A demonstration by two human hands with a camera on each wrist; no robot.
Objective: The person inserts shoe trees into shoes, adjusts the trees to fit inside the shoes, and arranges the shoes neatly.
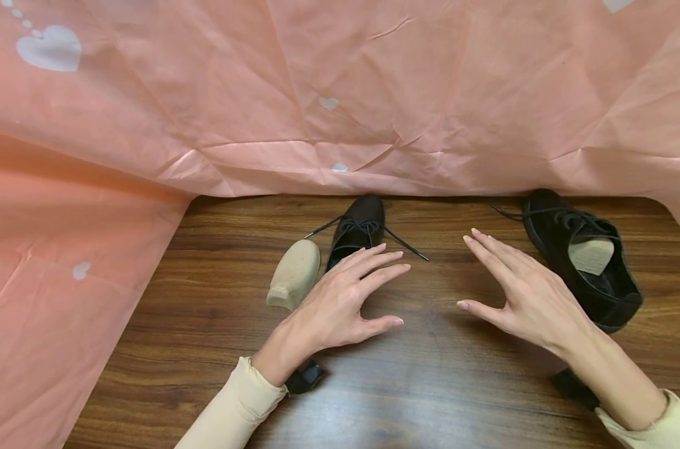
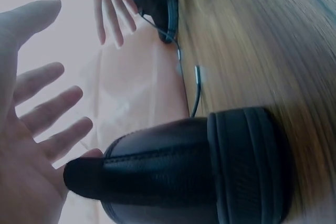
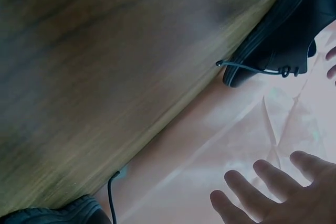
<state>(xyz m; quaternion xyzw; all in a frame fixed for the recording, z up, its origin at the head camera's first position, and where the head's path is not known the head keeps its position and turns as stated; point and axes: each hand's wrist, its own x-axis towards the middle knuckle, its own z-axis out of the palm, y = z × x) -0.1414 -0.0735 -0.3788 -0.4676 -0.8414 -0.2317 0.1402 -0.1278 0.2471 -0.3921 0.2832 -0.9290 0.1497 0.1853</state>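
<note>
A black lace-up shoe (image 1: pixel 368 212) stands on the wooden surface, its laces spread to both sides. My left hand (image 1: pixel 345 296) hovers over its heel end with fingers spread, hiding the rear of it in the head view. In the left wrist view the heel (image 2: pixel 163 171) shows close beside that hand. Left of this shoe lies a beige toe-shaped shoe insert (image 1: pixel 296 268). The other black shoe (image 1: pixel 553 231) sits to the right with a second beige insert (image 1: pixel 591 254) inside its opening. My right hand (image 1: pixel 533 293), fingers extended and holding nothing, is beside it.
Dark brown wood-grain boards (image 1: pixel 430 386) lie under everything. A pink sheet with white hearts (image 1: pixel 430 112) hangs along the back and the left side, close behind both shoe toes. Dark wrist straps (image 1: pixel 305 377) are under the forearms.
</note>
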